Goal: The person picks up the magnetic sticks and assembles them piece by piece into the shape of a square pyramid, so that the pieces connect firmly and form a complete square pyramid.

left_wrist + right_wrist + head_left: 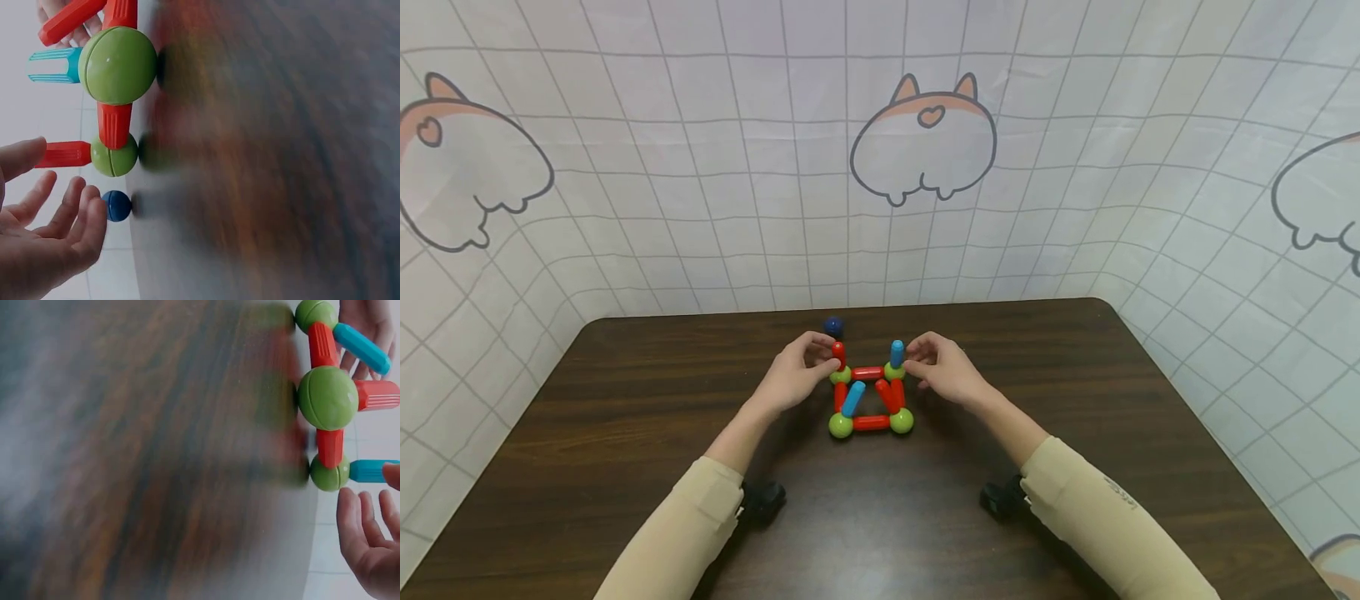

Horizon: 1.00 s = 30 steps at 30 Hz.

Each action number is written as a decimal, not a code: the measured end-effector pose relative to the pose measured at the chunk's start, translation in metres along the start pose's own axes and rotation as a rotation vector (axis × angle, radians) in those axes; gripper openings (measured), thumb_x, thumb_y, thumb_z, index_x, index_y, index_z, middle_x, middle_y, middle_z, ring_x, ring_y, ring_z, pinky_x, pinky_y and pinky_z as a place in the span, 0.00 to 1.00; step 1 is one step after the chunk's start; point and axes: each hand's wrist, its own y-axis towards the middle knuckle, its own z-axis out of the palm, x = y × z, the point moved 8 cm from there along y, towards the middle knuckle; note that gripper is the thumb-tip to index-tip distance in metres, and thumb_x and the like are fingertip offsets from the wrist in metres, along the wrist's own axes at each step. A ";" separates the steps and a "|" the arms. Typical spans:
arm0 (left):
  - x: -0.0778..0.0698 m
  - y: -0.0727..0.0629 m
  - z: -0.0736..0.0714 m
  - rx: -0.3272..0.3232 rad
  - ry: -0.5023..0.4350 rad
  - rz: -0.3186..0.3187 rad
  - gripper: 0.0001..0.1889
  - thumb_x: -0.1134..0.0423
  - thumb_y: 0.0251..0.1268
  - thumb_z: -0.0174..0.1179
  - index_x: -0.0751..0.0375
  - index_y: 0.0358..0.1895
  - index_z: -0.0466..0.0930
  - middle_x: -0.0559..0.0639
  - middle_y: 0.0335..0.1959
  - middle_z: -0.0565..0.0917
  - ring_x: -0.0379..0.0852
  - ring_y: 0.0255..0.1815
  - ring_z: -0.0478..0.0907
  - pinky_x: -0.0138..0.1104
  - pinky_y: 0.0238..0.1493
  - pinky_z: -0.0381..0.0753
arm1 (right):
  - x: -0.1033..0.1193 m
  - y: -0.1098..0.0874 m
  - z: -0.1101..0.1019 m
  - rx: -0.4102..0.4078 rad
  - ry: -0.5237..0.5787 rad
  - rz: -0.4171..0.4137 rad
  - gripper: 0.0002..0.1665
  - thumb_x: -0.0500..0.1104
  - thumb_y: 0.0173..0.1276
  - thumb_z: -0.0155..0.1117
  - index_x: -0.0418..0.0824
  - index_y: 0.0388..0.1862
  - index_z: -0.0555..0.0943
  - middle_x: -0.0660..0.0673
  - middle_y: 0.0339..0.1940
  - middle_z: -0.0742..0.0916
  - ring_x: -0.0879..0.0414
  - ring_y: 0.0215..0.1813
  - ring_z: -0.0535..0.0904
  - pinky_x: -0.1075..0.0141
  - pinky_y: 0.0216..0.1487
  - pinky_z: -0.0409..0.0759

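A frame of red rods point(871, 423) and green balls point(902, 420) rests on the table. A blue rod and a red rod rise from its far corners, and a blue rod point(853, 399) and a red rod point(887, 396) slant up from the near ones. At the far left corner, my left hand point(796, 372) has its thumb by the upright red rod point(64, 154), fingers loosely bent and apart from it. Beside the far right upright blue rod point(369, 470) is my right hand point(950, 370), fingers spread, thumb overlapping the rod's tip in the right wrist view; contact is unclear.
A dark blue ball point(833, 326) sits behind the frame, near the far edge of the brown wooden table point(647, 417). White grid-patterned cloth point(737, 167) with cartoon animals surrounds the back and sides.
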 end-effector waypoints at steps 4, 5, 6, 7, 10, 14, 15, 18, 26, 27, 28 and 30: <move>0.001 0.002 0.003 0.015 -0.053 -0.019 0.17 0.62 0.75 0.62 0.61 0.62 0.76 0.59 0.57 0.81 0.57 0.59 0.77 0.50 0.57 0.79 | -0.003 0.005 0.001 -0.022 0.039 0.015 0.18 0.37 0.76 0.64 0.33 0.60 0.76 0.37 0.54 0.83 0.44 0.53 0.82 0.53 0.51 0.85; 0.001 0.003 0.004 0.020 -0.060 -0.022 0.17 0.62 0.76 0.62 0.61 0.62 0.76 0.59 0.58 0.80 0.58 0.60 0.77 0.50 0.58 0.78 | -0.003 0.006 0.002 -0.020 0.050 0.018 0.19 0.36 0.76 0.64 0.33 0.61 0.76 0.37 0.56 0.83 0.45 0.55 0.82 0.53 0.53 0.84; 0.001 0.003 0.005 0.027 -0.074 -0.026 0.17 0.63 0.76 0.61 0.61 0.63 0.76 0.59 0.58 0.80 0.58 0.61 0.76 0.50 0.58 0.79 | -0.003 0.006 0.004 -0.015 0.061 0.022 0.19 0.36 0.76 0.64 0.33 0.62 0.76 0.37 0.57 0.83 0.45 0.56 0.82 0.53 0.54 0.83; 0.002 0.003 0.006 0.034 -0.087 -0.028 0.17 0.63 0.76 0.61 0.61 0.63 0.76 0.59 0.59 0.80 0.58 0.62 0.76 0.49 0.59 0.79 | -0.004 0.007 0.005 -0.008 0.076 0.028 0.20 0.36 0.76 0.64 0.34 0.63 0.76 0.37 0.58 0.83 0.44 0.58 0.82 0.53 0.56 0.83; 0.002 0.004 0.008 0.055 -0.125 -0.028 0.17 0.64 0.77 0.60 0.64 0.64 0.76 0.60 0.59 0.80 0.58 0.61 0.77 0.48 0.57 0.81 | -0.006 0.008 0.010 0.013 0.128 0.053 0.21 0.36 0.77 0.63 0.34 0.65 0.76 0.36 0.61 0.82 0.43 0.61 0.80 0.52 0.60 0.81; 0.002 0.005 0.009 0.064 -0.163 -0.022 0.18 0.64 0.78 0.60 0.68 0.64 0.75 0.60 0.58 0.80 0.57 0.60 0.78 0.47 0.56 0.82 | -0.007 0.008 0.014 0.020 0.171 0.057 0.20 0.36 0.79 0.60 0.33 0.66 0.76 0.34 0.62 0.82 0.41 0.63 0.79 0.50 0.61 0.79; 0.002 0.005 0.009 0.064 -0.167 -0.018 0.18 0.64 0.78 0.59 0.68 0.65 0.75 0.60 0.58 0.80 0.57 0.59 0.78 0.47 0.57 0.82 | -0.006 0.008 0.014 0.019 0.174 0.050 0.20 0.36 0.79 0.60 0.32 0.66 0.76 0.34 0.62 0.82 0.40 0.63 0.79 0.50 0.61 0.79; 0.002 0.005 0.010 0.063 -0.167 -0.012 0.18 0.64 0.78 0.59 0.68 0.65 0.76 0.59 0.57 0.80 0.57 0.58 0.79 0.47 0.57 0.82 | -0.001 0.005 0.014 0.021 0.187 0.043 0.20 0.36 0.80 0.58 0.30 0.67 0.76 0.32 0.63 0.81 0.38 0.64 0.78 0.48 0.62 0.78; 0.000 0.004 0.012 0.080 -0.126 0.003 0.19 0.63 0.77 0.60 0.67 0.65 0.78 0.57 0.56 0.83 0.55 0.55 0.81 0.47 0.54 0.84 | 0.000 0.004 0.014 0.016 0.061 -0.003 0.21 0.37 0.80 0.59 0.33 0.68 0.77 0.37 0.59 0.83 0.43 0.60 0.80 0.53 0.57 0.82; 0.000 0.004 0.013 0.082 -0.123 0.005 0.19 0.63 0.77 0.60 0.66 0.65 0.78 0.57 0.56 0.83 0.55 0.55 0.81 0.47 0.54 0.84 | 0.002 0.004 0.014 0.010 0.049 -0.012 0.21 0.37 0.80 0.60 0.33 0.68 0.77 0.38 0.59 0.83 0.43 0.59 0.80 0.53 0.56 0.83; -0.001 0.003 0.013 0.084 -0.120 0.009 0.19 0.63 0.78 0.60 0.67 0.66 0.78 0.57 0.56 0.83 0.55 0.55 0.81 0.47 0.54 0.84 | 0.003 0.003 0.013 0.005 0.038 -0.019 0.20 0.37 0.79 0.60 0.34 0.67 0.78 0.39 0.58 0.83 0.44 0.59 0.80 0.53 0.55 0.83; -0.002 0.003 0.013 0.089 -0.118 0.011 0.19 0.62 0.78 0.60 0.67 0.66 0.78 0.57 0.56 0.83 0.55 0.55 0.81 0.47 0.54 0.84 | 0.005 0.003 0.013 0.001 0.029 -0.029 0.19 0.37 0.79 0.61 0.35 0.66 0.79 0.40 0.57 0.84 0.45 0.58 0.81 0.53 0.54 0.84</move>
